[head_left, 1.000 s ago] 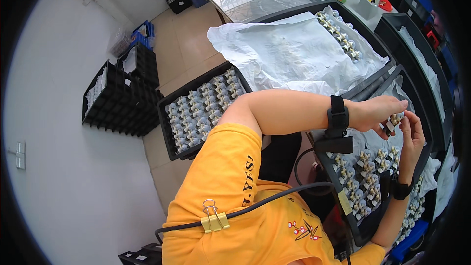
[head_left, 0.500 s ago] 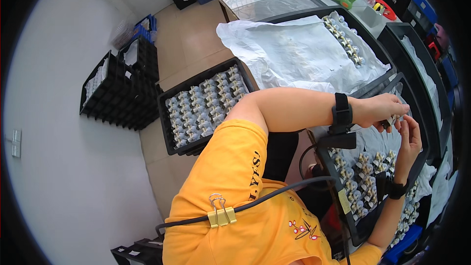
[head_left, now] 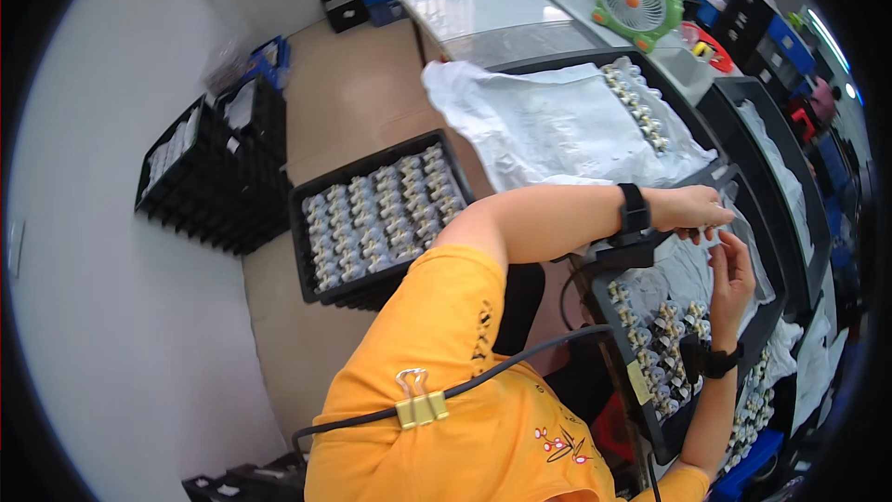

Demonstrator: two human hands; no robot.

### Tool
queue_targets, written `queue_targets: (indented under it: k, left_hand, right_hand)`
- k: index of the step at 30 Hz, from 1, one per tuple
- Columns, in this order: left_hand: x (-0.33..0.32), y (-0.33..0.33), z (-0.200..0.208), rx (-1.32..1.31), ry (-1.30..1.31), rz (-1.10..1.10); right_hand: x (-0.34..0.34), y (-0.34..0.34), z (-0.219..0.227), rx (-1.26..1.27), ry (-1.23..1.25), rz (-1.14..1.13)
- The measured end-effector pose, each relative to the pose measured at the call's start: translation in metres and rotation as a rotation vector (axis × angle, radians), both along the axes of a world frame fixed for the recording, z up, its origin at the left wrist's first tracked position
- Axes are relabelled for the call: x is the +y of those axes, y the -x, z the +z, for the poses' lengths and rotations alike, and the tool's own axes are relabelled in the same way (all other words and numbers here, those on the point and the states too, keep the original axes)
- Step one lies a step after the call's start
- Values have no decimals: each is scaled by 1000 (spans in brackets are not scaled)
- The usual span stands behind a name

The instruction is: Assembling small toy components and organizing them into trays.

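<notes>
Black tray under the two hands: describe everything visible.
The tray is black and plastic-looking, with raised walls and a yellow label on its left side. A pale, creased sheet lines it; rows of small parts, greyish with cream or gold-toned bits, sit in the near portion. The left hand and right hand are over its far portion; contact is unclear. The right forearm hides some of it.

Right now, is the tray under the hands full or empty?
Partly full: the tray holds small parts nearer the body; bare liner beyond.
</notes>
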State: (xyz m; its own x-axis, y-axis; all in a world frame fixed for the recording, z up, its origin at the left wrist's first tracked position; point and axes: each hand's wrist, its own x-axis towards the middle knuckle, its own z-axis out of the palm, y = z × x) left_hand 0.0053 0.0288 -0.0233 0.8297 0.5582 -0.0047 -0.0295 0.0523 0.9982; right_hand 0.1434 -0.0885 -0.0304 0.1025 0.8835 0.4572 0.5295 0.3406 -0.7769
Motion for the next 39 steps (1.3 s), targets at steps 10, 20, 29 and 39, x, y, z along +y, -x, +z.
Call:
queue_targets:
  k: [10,20,29,39]
  left_hand:
    - [-16,11,4,-179,430,-185]
    - [-30,13,16,-243,446,-224]
    - [-30,9,9,-270,361,-121]
    - [-30,9,9,-266,288,-81]
  right_hand:
    - [1,-14,19,31,-70,-70]
    - [-1,-18,33,-249,-81,129]
    - [1,-15,31,-220,-96,113]
    - [1,-18,30,-195,-67,126]
